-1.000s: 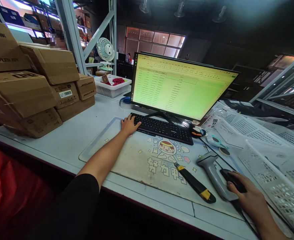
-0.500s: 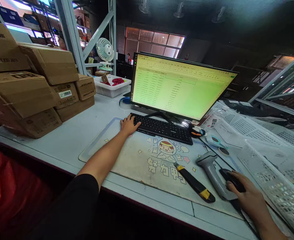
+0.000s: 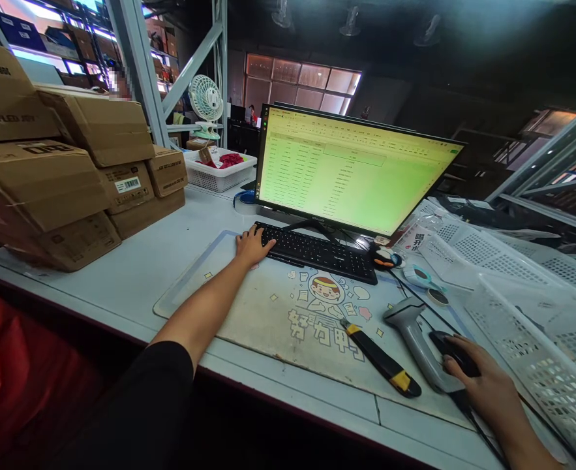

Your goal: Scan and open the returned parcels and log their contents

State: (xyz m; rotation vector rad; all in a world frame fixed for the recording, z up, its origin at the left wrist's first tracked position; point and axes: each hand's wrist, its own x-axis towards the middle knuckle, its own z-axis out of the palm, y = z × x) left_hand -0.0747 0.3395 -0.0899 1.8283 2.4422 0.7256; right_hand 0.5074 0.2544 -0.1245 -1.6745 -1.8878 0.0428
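Observation:
My left hand [image 3: 253, 246] rests on the left end of a black keyboard [image 3: 321, 253], its fingers spread over the keys. On the right, my right hand [image 3: 488, 385] is wrapped over a black computer mouse [image 3: 454, 352]. A grey barcode scanner [image 3: 419, 346] lies just left of the mouse, its cable running under my right hand. Between the hands, a black and yellow utility knife [image 3: 383, 359] lies on a printed desk mat [image 3: 268, 333]. Behind the keyboard stands a monitor [image 3: 351, 176] showing a yellow-green spreadsheet; its text is too small to read.
Stacked cardboard boxes [image 3: 72, 189] occupy the table's left side. White perforated baskets [image 3: 527, 326] crowd the right edge. At the back are a white basket [image 3: 219, 176] with red items and a small fan [image 3: 206, 101]. A penguin figure [image 3: 385, 256] and tape roll [image 3: 417, 275] sit beside the keyboard.
A person, partly blurred out, has come into view behind the boxes at the upper left. Both my hands stay in place on the keyboard and the mouse.

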